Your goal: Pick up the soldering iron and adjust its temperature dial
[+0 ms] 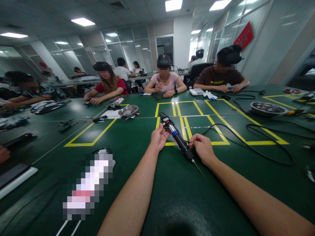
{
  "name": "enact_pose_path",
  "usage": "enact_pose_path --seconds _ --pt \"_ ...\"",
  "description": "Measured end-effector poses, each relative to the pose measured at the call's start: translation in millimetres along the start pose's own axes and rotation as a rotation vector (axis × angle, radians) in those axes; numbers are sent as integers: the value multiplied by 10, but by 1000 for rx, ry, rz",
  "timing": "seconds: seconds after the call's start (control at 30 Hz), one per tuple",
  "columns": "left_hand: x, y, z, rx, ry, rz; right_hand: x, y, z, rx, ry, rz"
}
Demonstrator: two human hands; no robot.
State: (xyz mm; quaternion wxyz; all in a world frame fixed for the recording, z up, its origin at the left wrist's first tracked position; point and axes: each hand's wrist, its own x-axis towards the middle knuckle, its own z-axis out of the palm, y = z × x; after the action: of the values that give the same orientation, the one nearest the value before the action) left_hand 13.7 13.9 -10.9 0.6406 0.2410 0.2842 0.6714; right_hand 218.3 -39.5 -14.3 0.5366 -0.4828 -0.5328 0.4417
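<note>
An electric screwdriver (180, 139) with a black body, a silver section and a blue band lies slantwise in front of me. Its long thin bit points down toward me and to the right. My left hand (159, 137) holds the far end of it, the fingers partly behind the body and the thumb up beside it. Next to the lower half of the tool, my right hand (203, 147) is closed, thumb and fingertips pinched on a thin black cable (221, 124). How firmly it grips the cable cannot be seen.
Yellow tape rectangles (219, 143) mark the green table (137, 196). Cable loops (270, 160) lie at right, near a metal bowl (268, 108). Another metal bowl (128, 110) stands left of centre. A blurred-out bright device (91, 183) lies by my left forearm. Several people sit around the table.
</note>
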Motion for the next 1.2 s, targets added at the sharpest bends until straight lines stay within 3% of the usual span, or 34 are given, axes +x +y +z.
enact_pose_path --seconds 0.17,0.37,0.63,0.9,1.2 --pt "0 0 -4 -4 2 3 -42 -45 53 -104 -37 -179" --pt "3 -1 -4 -5 -1 3 -165 -123 98 -385 -8 -418" --pt "3 -1 -3 -10 -1 -4 -195 -64 93 -471 -103 -346" --pt "9 -19 -10 1 -19 15 -286 -235 121 -592 -326 -527" --pt "10 -20 6 -8 11 10 -272 -278 182 -591 -206 -519"
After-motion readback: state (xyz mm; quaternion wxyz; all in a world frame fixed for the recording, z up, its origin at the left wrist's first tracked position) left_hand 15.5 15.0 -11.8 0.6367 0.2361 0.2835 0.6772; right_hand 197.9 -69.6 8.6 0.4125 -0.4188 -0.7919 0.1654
